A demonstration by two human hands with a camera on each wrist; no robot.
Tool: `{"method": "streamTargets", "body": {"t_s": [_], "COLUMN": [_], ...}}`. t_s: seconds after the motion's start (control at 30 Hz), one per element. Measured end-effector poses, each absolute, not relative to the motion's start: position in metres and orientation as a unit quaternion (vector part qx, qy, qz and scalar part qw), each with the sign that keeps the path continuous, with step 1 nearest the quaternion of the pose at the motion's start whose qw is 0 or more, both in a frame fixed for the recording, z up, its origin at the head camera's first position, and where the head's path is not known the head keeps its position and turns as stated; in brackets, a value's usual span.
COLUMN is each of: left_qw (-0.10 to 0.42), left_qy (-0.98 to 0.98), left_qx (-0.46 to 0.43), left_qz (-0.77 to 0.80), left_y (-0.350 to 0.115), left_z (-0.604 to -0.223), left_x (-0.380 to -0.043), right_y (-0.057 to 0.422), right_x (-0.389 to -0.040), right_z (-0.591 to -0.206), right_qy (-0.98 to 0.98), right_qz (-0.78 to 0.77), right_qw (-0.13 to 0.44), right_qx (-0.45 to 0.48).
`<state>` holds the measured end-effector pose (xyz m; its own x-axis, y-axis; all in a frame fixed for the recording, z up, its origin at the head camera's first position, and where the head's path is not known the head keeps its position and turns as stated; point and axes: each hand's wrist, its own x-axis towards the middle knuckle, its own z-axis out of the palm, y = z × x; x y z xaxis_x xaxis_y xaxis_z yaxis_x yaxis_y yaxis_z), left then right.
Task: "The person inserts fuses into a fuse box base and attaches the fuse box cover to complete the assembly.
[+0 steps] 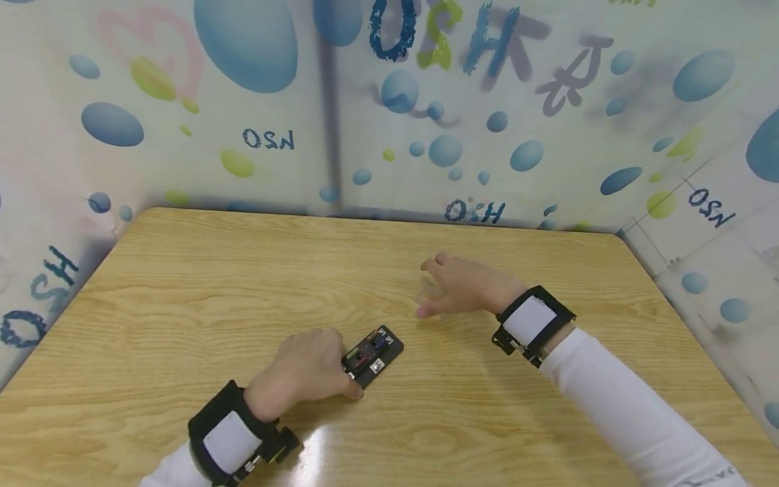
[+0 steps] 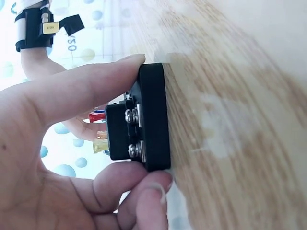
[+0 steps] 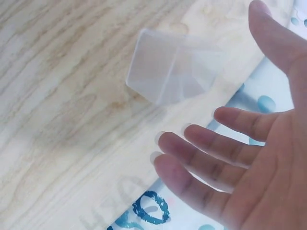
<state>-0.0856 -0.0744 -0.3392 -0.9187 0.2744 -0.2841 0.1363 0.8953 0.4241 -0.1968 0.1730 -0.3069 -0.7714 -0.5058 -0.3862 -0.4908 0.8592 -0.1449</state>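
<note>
My left hand (image 1: 304,368) pinches a small black electrical board (image 1: 374,355) by its near end, low over the table. It carries red and blue parts and silver screws. In the left wrist view, the thumb presses one edge of the board (image 2: 153,115) and curled fingers press the opposite edge; yellow and red bits stick out behind its black block. My right hand (image 1: 459,284) is farther back to the right, its fingers spread and holding nothing. A clear plastic box (image 3: 168,67) stands on the table just off the fingertips of the right hand (image 3: 249,167).
The light wood table (image 1: 255,270) reaches back to a wall covering (image 1: 341,122) printed with blue and green drops and letters. Black straps with small devices sit on both wrists, the right wristband (image 1: 533,323) over a white sleeve (image 1: 639,406).
</note>
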Motion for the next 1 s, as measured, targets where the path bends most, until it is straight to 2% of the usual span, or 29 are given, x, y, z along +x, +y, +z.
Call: {"method": "streamTargets", "body": {"t_s": [0.7,1.0], "left_qw": [0.173,0.177], "left_qy": [0.957,0.957], "left_qx": [0.105,0.106], "left_qz": [0.208,0.203], "left_y": [-0.075,-0.075], "left_z": [-0.339,-0.339], "left_x": [-0.085,-0.087], "right_y": [0.165,0.168], "right_x": [-0.193,-0.188], "right_z": [-0.322,-0.328], "right_qy": [0.922,0.92], "right_qz": [-0.02,-0.017], "right_qw": [0.187,0.13], "right_qx": [-0.339,-0.369]}}
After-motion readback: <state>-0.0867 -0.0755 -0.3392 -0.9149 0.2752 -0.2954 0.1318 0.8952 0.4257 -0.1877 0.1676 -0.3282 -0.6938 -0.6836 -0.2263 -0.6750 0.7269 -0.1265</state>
